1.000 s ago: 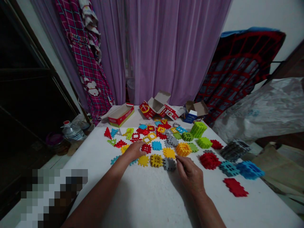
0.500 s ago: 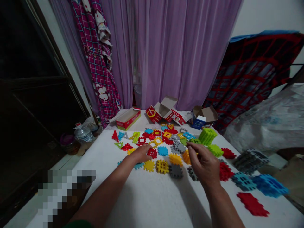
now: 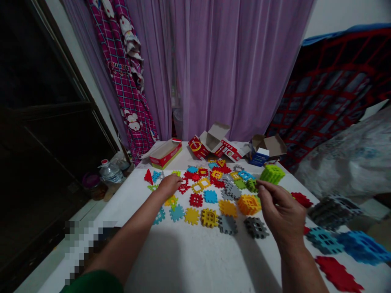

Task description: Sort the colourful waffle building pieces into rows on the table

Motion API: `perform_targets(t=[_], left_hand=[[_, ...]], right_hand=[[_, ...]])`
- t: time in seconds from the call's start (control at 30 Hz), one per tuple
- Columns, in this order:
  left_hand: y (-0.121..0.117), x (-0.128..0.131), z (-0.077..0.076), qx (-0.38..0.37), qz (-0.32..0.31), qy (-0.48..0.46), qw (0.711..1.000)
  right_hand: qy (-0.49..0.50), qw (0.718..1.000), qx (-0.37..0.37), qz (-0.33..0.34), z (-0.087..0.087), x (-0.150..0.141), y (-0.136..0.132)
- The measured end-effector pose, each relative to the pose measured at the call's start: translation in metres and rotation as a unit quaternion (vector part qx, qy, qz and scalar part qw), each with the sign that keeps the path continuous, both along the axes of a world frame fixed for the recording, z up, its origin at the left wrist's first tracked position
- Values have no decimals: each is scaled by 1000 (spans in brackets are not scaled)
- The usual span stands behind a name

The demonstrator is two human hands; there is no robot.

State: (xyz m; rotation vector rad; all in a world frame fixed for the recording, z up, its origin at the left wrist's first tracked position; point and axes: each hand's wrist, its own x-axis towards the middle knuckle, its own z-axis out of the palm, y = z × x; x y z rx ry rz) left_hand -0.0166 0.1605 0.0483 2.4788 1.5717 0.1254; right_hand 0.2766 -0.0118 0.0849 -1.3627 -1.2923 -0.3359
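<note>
My left hand (image 3: 170,186) reaches over the left side of the spread of plastic interlocking pieces, fingers stretched out beside a red open-frame piece (image 3: 184,186). Nothing shows in it, though its underside is hidden. My right hand (image 3: 282,209) is raised on the right, thumb and forefinger pinched together. A small green notched piece (image 3: 252,186) appears right at those fingertips; whether they grip it is unclear. Below lie an orange stack (image 3: 249,204) and a dark grey stack (image 3: 255,228). A red four-hole square (image 3: 196,200) and a blue square (image 3: 210,196) lie between the hands.
Opened cartons stand along the table's back edge: a red-green one (image 3: 166,154), a red one (image 3: 198,147) and a blue one (image 3: 259,156). On the right are a lime stack (image 3: 273,174), a dark grey stack (image 3: 332,211), blue pieces (image 3: 363,246) and a red piece (image 3: 337,272).
My left hand has moved left and away from the red four-hole square, uncovering it. My right hand has shifted right, exposing the orange and dark grey stacks. The view has turned slightly.
</note>
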Motion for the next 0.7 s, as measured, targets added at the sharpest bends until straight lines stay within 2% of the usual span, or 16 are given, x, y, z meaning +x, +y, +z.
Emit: perform_targets(t=[0.07,0.13,0.27,0.4,0.47,0.53,0.57,0.6,0.67,0.7], left_hand=[[9,2,2,-14,4,65,998],[16,6,2,-30,7,90,995],[25,14,3,-52,15,97,994],[23,9,6,-47,24,75,996],[14,3,5,-24,28,25,999],[0,-4,-2,-26,47,-116,992],[-9,-6,-7,-52,73,-230,969],[-20,-6,-12,-106,102,-338,929],[-41,-5,-23,-216,147,-511,819],[-52,-3,-27,-247,150,-588,756]], right_hand=[[-2,1000,-2,-1,-1,1,0],[-8,1000,-3,2,-1,2,1],[-19,1000,5,5,0,1,1],[-22,1000,8,15,0,0,2],[-21,1000,8,20,-2,-1,4],[-14,1000,11,23,-6,-2,7],[-12,999,9,28,-8,-4,8],[-12,999,4,37,-11,-6,11],[-20,998,-23,62,-17,-14,15],[-27,996,-43,79,-20,-20,18]])
